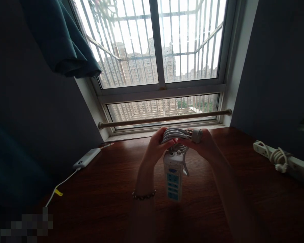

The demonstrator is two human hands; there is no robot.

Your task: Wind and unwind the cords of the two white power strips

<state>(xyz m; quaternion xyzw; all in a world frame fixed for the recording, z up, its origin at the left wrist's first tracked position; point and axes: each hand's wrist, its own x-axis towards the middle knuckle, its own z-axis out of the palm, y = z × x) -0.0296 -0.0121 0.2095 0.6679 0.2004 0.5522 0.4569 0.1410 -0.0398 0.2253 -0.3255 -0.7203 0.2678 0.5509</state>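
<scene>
Above the brown wooden surface, both hands grip a white power cord (pixel 176 132) gathered in several loops. My left hand (pixel 155 148) is closed around the left end of the loops, with a beaded bracelet on its wrist. At the right end, my right hand (pixel 204 145) is closed on the cord beside its pale plug (pixel 197 135). Directly below the hands is a white power strip (pixel 173 175) with blue panels facing me; more cord is bunched at its top. Whether the strip hangs or rests on the surface I cannot tell. The fingers' far sides are hidden.
A wooden surface (pixel 111 206) spreads below the barred window (pixel 162 50). To the left lies a white box-shaped device (pixel 87 158) with a cable. Another power strip (pixel 299 165), cord wrapped round it, lies at right. A rail (pixel 164 118) crosses the window; a curtain (pixel 66 44) hangs upper left.
</scene>
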